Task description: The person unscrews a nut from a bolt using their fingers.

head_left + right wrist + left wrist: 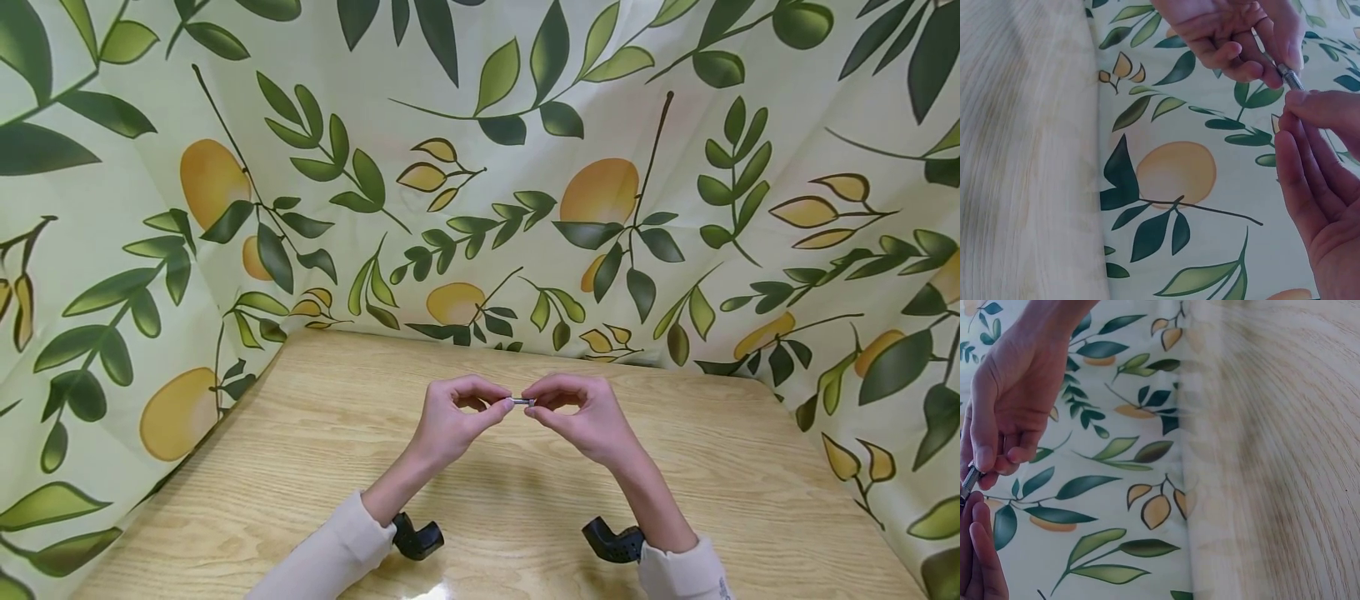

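A small silvery threaded bolt (521, 402) is held between both hands, above the wooden table. My left hand (453, 417) pinches its left end between thumb and fingertips. At the other end my right hand (589, 417) pinches it the same way. In the left wrist view, ridges like a screw thread show on the bolt (969, 482). The right wrist view shows the bolt (1291, 77) spanning the short gap between the two thumbs. Fingertips hide both ends, so whether a separate nut is on it cannot be told.
The light wooden table (315, 467) lies under both hands. A cloth printed with leaves and fruit (510, 208) rises behind it and along both sides. Black curved mounts (420, 537) sit at both wrists, by the pale sleeves (337, 542).
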Motion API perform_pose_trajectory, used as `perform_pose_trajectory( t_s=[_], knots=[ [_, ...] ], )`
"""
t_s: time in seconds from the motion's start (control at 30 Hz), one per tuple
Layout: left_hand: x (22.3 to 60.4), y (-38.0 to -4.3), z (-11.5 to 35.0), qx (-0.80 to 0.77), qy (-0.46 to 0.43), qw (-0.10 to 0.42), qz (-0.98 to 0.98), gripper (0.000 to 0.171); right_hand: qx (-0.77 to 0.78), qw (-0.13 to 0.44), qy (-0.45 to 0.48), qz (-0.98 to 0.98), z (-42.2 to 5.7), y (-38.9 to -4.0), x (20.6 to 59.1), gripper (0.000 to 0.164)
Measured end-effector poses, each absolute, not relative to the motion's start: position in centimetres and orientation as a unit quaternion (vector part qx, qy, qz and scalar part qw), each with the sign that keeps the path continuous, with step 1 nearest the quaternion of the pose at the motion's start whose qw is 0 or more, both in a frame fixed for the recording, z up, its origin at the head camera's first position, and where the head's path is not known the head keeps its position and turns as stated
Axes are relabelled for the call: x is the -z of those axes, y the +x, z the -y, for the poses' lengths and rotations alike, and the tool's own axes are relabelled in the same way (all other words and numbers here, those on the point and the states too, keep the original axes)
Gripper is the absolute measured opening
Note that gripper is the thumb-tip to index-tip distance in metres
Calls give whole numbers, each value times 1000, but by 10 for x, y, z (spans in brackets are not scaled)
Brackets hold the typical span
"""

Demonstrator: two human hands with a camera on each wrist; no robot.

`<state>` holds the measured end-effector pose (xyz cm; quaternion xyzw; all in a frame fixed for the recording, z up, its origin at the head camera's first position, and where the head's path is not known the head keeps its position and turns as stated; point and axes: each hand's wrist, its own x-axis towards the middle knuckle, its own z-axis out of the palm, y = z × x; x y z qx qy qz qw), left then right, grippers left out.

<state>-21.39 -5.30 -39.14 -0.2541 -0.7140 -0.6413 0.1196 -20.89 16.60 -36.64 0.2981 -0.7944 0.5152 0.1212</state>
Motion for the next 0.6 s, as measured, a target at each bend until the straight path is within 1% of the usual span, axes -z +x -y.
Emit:
perform_pose_trajectory(
  t_s=[0.27, 0.47, 0.6],
  knots=[
    [392, -215, 53, 641, -249, 118, 717, 10, -521, 115, 299, 791, -165, -211, 368, 16],
    [392, -214, 53, 645, -248, 115, 714, 12, -512, 100, 279, 806, -167, -211, 368, 12],
    [391, -214, 53, 650, -248, 112, 710, 12, -508, 90, 263, 815, -168, -211, 367, 16]
  ],
)
